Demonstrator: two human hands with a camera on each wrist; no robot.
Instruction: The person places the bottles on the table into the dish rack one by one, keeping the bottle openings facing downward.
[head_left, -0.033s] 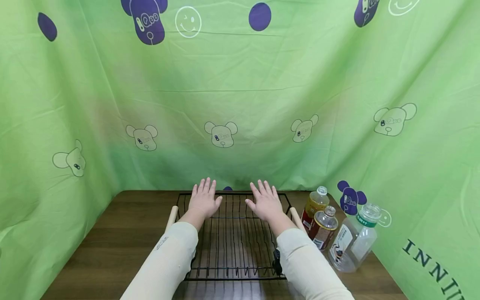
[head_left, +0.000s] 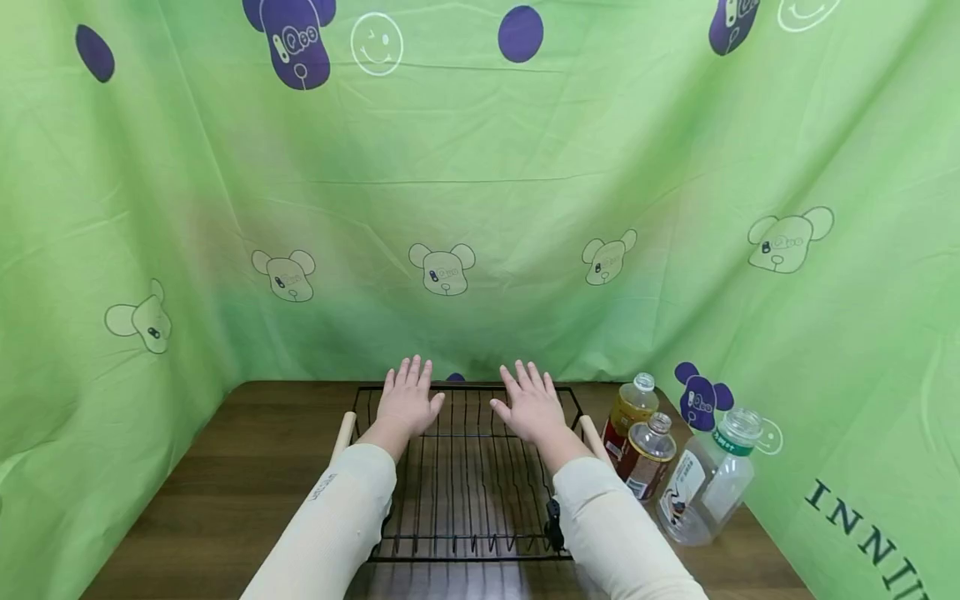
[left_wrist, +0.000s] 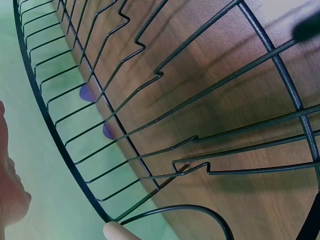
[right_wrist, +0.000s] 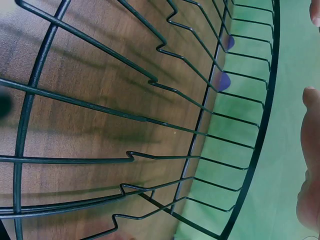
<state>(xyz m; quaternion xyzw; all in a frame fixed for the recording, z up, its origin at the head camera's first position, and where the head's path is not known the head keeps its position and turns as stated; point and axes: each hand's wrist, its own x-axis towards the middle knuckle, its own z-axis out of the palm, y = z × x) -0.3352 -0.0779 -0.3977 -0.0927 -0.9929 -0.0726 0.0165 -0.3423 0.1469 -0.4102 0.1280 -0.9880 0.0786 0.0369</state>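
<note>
A black wire rack [head_left: 468,559] with pale wooden side handles stands on the wooden table. Over its far left part is my left hand [head_left: 407,406], palm down, its fingers straight and spread and the thumb pointing inward. My right hand [head_left: 531,408] mirrors it over the far right part, also with fingers extended. Both hold nothing. In the left wrist view, part of the left hand [left_wrist: 12,192] shows at the left edge, beside the rack's rim [left_wrist: 64,150]. The right wrist view catches part of the right hand [right_wrist: 311,165] beyond the rim [right_wrist: 265,112].
Right of the rack stand three uncapped clear plastic bottles: one with a yellow and red label [head_left: 630,412], one with a dark red label [head_left: 647,460], and a larger one with a green neck ring [head_left: 705,492]. A green printed cloth [head_left: 480,208] hangs behind and at both sides.
</note>
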